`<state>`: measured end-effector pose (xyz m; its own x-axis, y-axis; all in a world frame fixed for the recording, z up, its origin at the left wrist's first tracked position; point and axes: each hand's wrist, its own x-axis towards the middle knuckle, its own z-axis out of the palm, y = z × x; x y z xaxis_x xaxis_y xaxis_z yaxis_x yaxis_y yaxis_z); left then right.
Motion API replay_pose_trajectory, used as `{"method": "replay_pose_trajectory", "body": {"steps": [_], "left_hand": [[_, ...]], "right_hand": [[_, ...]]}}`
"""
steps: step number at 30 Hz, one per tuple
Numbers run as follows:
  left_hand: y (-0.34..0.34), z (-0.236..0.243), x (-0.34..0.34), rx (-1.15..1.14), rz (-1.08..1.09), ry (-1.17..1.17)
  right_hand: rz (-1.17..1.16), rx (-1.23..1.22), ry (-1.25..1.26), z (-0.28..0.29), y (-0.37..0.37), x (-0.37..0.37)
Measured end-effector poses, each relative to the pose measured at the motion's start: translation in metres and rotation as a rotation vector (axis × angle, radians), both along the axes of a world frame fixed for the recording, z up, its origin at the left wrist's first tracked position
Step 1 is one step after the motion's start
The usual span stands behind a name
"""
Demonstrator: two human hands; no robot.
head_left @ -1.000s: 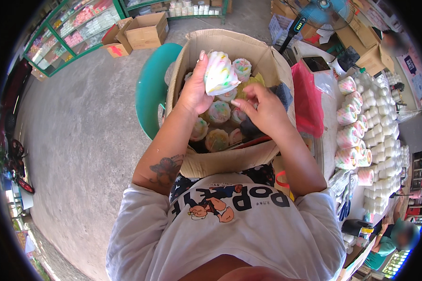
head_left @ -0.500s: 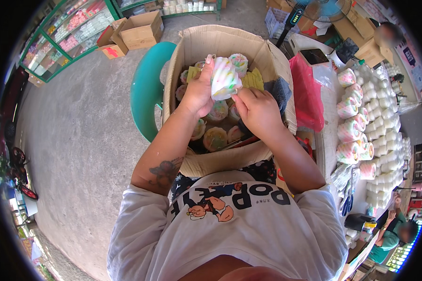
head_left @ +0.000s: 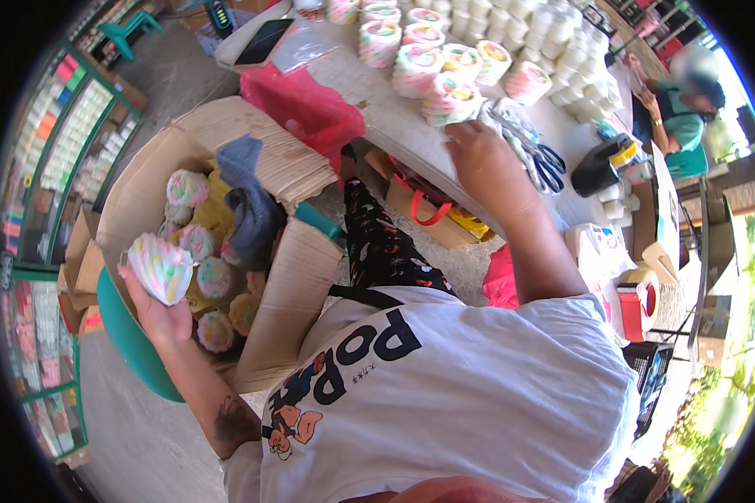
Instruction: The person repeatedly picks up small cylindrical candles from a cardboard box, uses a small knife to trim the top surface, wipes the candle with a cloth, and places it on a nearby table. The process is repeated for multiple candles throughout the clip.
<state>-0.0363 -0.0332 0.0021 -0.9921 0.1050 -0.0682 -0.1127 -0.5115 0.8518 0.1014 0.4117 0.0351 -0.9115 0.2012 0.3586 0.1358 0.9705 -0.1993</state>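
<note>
My left hand [head_left: 161, 317] holds a swirled white pastel piece [head_left: 159, 267] over the left side of the cardboard box [head_left: 285, 310], which contains several similar pieces [head_left: 214, 279], yellow material and blue-grey cloth [head_left: 247, 218]. At the table's near edge, my right hand [head_left: 486, 172] reaches out with bent, slightly blurred fingers that look apart and hold nothing visible. Its fingertips are beside the pastel rolls [head_left: 450, 99] and a pile of grey gloves with dark-handled scissors [head_left: 547, 168]. Whether they touch anything is unclear.
The table [head_left: 386, 109] carries stacked white rolls [head_left: 562, 59], a phone [head_left: 262, 44] and a black container [head_left: 594, 166]. A pink bag [head_left: 302, 109] lies by the box, which rests on a teal chair [head_left: 126, 335]. A co-worker [head_left: 675, 126] sits at upper right; shelving [head_left: 50, 184] stands left.
My view and body have turned right toward the table. My right hand has left the pastel piece and moved out to the table, while my left hand still holds the piece over the box.
</note>
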Motion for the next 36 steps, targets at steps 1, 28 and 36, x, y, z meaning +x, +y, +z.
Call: {"method": "replay_pose_trajectory", "body": {"steps": [1,28,36], "left_hand": [[0.005,0.001,-0.002,-0.008,0.025,-0.027],[0.001,0.0,0.009,0.133,0.01,-0.052],[0.02,0.025,0.033,0.322,-0.011,-0.106]], "right_hand": [[-0.158,0.054,-0.019,-0.011,0.035,0.015],[-0.575,0.119,-0.436,0.045,0.114,0.084],[0.31,-0.254,0.232,0.021,-0.03,-0.006]]}}
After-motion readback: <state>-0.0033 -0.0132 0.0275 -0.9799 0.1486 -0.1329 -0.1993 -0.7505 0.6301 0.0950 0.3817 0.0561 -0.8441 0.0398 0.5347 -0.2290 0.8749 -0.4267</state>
